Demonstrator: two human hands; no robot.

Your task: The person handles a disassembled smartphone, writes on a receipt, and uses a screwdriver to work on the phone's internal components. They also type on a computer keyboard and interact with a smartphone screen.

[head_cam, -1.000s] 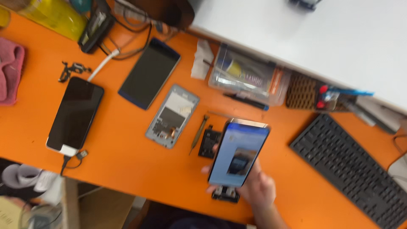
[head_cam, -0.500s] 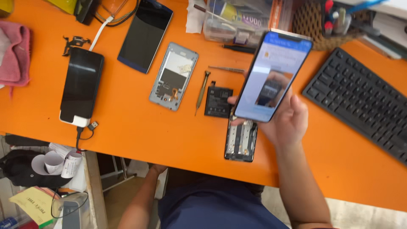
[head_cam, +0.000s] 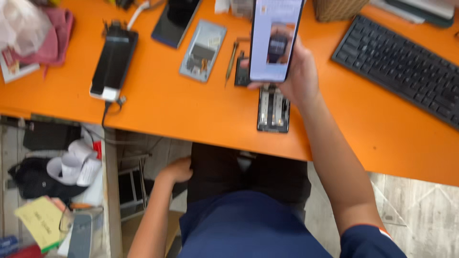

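lit smartphone (head_cam: 274, 38), clasped in right hand (head_cam: 299, 76) grip

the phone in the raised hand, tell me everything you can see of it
The phone is a slim dark-framed slab with its screen lit, showing a pale page with a small picture in the middle. The right hand grips its lower end, holding it upright above the orange desk, screen toward the camera. Its top runs out of frame. An opened phone body lies on the desk just below it.
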